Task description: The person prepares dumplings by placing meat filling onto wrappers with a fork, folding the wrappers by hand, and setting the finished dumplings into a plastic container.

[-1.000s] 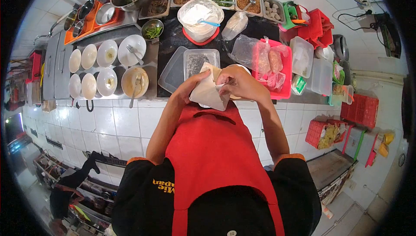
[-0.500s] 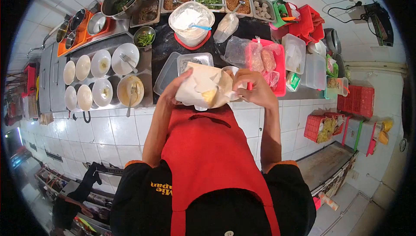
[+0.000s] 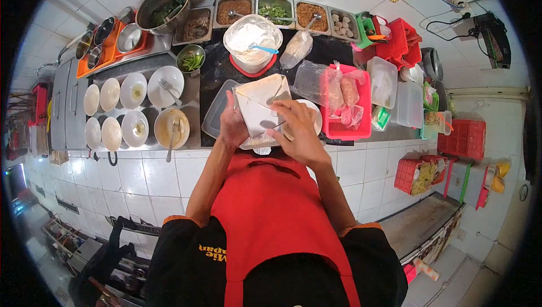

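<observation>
A white paper food box [image 3: 258, 104] is tilted up above the front of the counter, its top folded over. My left hand [image 3: 233, 125] is closed round the box's left side. On its right side, my right hand [image 3: 300, 132] grips the box, with fingertips on the folded flap and the thumb lower down. Whatever is inside is hidden. Behind the box lies a clear plastic container [image 3: 217, 109], partly covered. A round white bowl [image 3: 314, 116] is partly hidden behind my right hand.
Several white bowls [image 3: 134, 90] stand at the left, some with forks. Farther back are a tub of white paste [image 3: 252, 39] and metal trays of toppings [image 3: 275, 9]. A pink basket [image 3: 348, 132] with plastic bags sits at the right, near clear containers [image 3: 407, 105].
The box's loose flaps have been folded over, covering the yellowish food that showed inside. My right hand has moved left and down over the box.
</observation>
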{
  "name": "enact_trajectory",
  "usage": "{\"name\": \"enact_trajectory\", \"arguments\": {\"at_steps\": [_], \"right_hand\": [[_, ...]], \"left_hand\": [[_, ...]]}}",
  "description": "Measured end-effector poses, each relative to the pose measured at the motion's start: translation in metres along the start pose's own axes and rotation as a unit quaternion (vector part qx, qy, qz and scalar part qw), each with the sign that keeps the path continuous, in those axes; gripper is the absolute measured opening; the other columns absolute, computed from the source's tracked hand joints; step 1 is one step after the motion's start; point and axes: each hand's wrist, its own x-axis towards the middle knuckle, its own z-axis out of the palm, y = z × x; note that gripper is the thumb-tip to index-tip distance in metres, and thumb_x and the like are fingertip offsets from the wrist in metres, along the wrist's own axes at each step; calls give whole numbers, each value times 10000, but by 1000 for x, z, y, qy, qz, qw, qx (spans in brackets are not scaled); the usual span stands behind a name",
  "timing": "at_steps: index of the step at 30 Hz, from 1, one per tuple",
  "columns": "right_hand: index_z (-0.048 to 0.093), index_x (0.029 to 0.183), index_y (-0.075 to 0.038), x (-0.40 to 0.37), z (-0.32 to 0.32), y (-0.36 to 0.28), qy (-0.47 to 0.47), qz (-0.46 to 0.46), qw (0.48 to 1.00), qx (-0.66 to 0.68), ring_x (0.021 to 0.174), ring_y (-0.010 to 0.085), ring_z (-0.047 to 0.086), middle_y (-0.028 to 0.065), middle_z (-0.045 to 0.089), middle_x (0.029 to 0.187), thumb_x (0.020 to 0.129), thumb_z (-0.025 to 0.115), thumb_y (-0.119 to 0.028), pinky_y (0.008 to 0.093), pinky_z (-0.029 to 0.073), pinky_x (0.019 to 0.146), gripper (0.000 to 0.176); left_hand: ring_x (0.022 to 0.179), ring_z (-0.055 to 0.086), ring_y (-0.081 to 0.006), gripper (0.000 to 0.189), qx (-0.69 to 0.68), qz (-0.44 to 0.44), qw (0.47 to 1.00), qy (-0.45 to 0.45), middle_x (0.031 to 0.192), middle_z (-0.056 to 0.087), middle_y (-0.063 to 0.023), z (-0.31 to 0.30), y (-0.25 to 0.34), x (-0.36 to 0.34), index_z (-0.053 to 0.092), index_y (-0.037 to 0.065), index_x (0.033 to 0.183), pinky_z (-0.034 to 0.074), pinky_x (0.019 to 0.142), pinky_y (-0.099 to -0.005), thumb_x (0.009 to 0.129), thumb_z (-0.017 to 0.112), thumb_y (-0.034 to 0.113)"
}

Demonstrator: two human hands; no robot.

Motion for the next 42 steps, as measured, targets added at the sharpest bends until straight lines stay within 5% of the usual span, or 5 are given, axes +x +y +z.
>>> {"name": "enact_trajectory", "arguments": {"at_steps": [11, 19, 27, 32, 42], "right_hand": [[740, 885, -100, 5, 19, -16, -138, -60, 984, 100, 1182, 290, 464, 53, 568, 1195, 725, 854, -292, 422, 299, 1009, 275], [496, 1413, -78, -12, 31, -6, -106, -63, 992, 15, 1385, 344, 401, 109, 471, 1476, 800, 780, -290, 527, 269, 1128, 708], [527, 1376, -37, 16, 1, 59, -67, 13, 997, -32, 1249, 331, 505, 192, 569, 1309, 986, 547, -351, 535, 186, 1135, 501], [714, 992, 31, 16, -3, 81, -112, 197, 958, 174, 823, 221, 671, 152, 704, 873, 894, 722, -336, 329, 516, 743, 380], [625, 959, 3, -19, 22, 61, 39, 151, 984, 84, 720, 380, 614, 173, 631, 787, 675, 880, -223, 479, 422, 994, 444]], "left_hand": [[1355, 461, -375, 945, -26, 33, 999, 20, 1517, 420, -176, 11, -3, 2, 306, 45, 1530, 350, 1138, -527, 936, 221, 776], [1269, 546, -328, 923, -112, 81, 990, -21, 1435, 515, -165, -11, -4, -1, 400, 76, 1477, 439, 1069, -483, 905, 302, 794], [1340, 487, -341, 971, 63, -50, 994, 71, 1500, 436, -180, -16, -15, -10, 312, 37, 1519, 402, 1117, -489, 916, 205, 791], [1275, 548, -287, 934, 166, -87, 974, 128, 1408, 526, -163, -11, -24, -4, 370, 40, 1484, 445, 1076, -416, 928, 231, 778], [1248, 575, -304, 804, 150, -112, 966, 177, 1411, 542, -168, -52, -43, 14, 417, 46, 1465, 471, 1054, -445, 989, 300, 683]]}}
